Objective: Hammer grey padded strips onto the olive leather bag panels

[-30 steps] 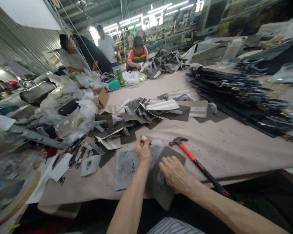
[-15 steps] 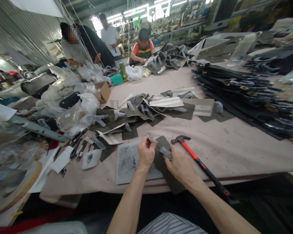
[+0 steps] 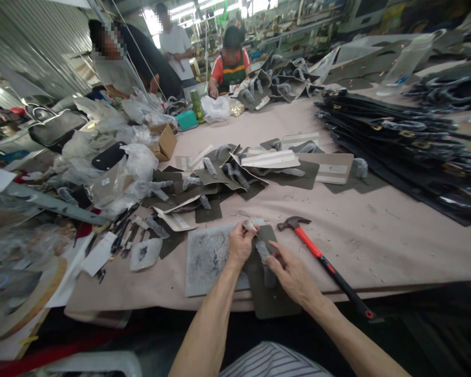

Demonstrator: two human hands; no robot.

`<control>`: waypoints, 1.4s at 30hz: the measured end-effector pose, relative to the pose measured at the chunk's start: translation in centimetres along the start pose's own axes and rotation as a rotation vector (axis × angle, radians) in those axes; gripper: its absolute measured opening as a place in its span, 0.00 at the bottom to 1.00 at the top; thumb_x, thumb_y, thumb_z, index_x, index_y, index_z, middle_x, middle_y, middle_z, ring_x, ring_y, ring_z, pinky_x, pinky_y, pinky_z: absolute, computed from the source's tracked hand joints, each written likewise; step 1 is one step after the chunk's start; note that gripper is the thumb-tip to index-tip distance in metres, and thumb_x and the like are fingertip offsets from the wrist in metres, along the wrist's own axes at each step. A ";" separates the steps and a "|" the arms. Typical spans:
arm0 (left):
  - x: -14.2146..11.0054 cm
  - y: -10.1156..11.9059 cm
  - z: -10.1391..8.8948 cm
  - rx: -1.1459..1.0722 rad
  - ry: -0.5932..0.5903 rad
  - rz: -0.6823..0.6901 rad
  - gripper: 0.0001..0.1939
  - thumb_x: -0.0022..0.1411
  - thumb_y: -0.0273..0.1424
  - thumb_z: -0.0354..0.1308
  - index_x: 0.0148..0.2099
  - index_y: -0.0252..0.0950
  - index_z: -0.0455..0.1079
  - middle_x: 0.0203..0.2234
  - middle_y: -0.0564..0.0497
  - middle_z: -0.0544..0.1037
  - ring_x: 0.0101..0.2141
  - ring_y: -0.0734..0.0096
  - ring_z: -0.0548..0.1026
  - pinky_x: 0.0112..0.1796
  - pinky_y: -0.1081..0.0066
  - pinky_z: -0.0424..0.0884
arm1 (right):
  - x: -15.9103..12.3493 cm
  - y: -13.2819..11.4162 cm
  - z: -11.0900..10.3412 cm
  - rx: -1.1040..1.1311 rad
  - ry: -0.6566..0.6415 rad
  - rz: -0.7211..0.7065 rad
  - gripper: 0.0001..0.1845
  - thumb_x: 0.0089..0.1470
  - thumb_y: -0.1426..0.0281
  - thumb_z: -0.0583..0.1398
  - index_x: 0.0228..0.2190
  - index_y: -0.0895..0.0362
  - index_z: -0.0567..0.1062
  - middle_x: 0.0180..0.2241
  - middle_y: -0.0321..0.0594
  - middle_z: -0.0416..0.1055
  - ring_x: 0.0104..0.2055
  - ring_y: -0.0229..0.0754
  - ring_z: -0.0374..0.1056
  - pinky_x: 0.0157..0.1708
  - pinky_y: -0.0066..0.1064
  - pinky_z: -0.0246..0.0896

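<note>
My left hand [image 3: 241, 245] is closed in a fist around a small pale cylinder that sticks out at the top, held over the grey scarred cutting pad [image 3: 208, 256]. My right hand [image 3: 292, 275] pinches a grey wrapped fitting [image 3: 264, 252] on a dark olive leather panel [image 3: 269, 293] that lies at the table's near edge. The two hands nearly touch over the panel's top.
A red-and-black claw hammer [image 3: 322, 262] lies just right of my hands. Loose olive panels [image 3: 227, 180] are heaped in the middle, black stacked pieces [image 3: 408, 141] on the right, plastic bags and small tools [image 3: 121, 235] on the left. Other people work at the far end.
The olive panel has shifted closer to the table's near edge. My right hand went from lying flat on it to pinching the grey fitting, and my left hand came down beside it.
</note>
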State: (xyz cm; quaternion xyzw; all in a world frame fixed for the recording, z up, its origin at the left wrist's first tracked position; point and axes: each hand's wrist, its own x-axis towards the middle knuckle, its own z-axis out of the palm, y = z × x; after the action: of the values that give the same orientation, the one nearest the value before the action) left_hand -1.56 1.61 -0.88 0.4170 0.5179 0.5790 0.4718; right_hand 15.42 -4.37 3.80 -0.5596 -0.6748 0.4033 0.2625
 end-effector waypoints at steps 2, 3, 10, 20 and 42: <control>0.0 -0.1 0.0 0.025 -0.020 0.018 0.10 0.60 0.35 0.65 0.41 0.35 0.74 0.36 0.46 0.83 0.38 0.63 0.81 0.44 0.66 0.75 | 0.4 1.8 -1.5 -0.093 0.180 -0.010 0.27 0.65 0.54 0.51 0.55 0.58 0.69 0.39 0.44 0.74 0.33 0.42 0.69 0.38 0.35 0.65; 0.0 -0.1 0.0 0.046 -0.028 0.027 0.10 0.60 0.34 0.65 0.41 0.35 0.74 0.36 0.47 0.83 0.38 0.63 0.81 0.44 0.67 0.75 | 0.6 2.8 -2.4 -0.194 0.269 -0.010 0.25 0.65 0.55 0.51 0.53 0.59 0.70 0.40 0.45 0.73 0.34 0.44 0.69 0.39 0.36 0.64; -0.1 -0.3 0.0 0.153 -0.035 0.041 0.06 0.62 0.29 0.62 0.42 0.34 0.74 0.36 0.46 0.83 0.39 0.64 0.81 0.44 0.67 0.75 | 1.0 8.1 -6.3 -0.839 0.211 0.145 0.20 0.64 0.59 0.54 0.45 0.62 0.74 0.40 0.52 0.71 0.41 0.52 0.69 0.38 0.38 0.61; -0.7 -0.4 0.8 0.336 0.054 0.153 0.08 0.58 0.24 0.61 0.41 0.35 0.76 0.34 0.49 0.83 0.36 0.65 0.81 0.40 0.69 0.75 | 0.8 5.1 -6.3 0.142 -0.132 0.587 0.07 0.59 0.67 0.55 0.30 0.54 0.62 0.26 0.34 0.62 0.23 0.37 0.59 0.25 0.30 0.55; -0.8 0.0 0.3 0.506 -0.114 0.254 0.08 0.59 0.22 0.57 0.38 0.37 0.76 0.30 0.52 0.80 0.33 0.69 0.77 0.38 0.73 0.71 | 1.7 -9.8 -13.1 -0.312 0.563 -0.339 0.17 0.68 0.56 0.48 0.32 0.53 0.63 0.21 0.33 0.64 0.19 0.36 0.57 0.23 0.29 0.46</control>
State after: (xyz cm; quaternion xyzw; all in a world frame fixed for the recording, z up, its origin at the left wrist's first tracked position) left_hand -1.08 0.91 -0.81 0.6149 0.5620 0.4616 0.3048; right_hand 20.30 0.06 18.87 -0.5623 -0.7126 0.0764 0.4125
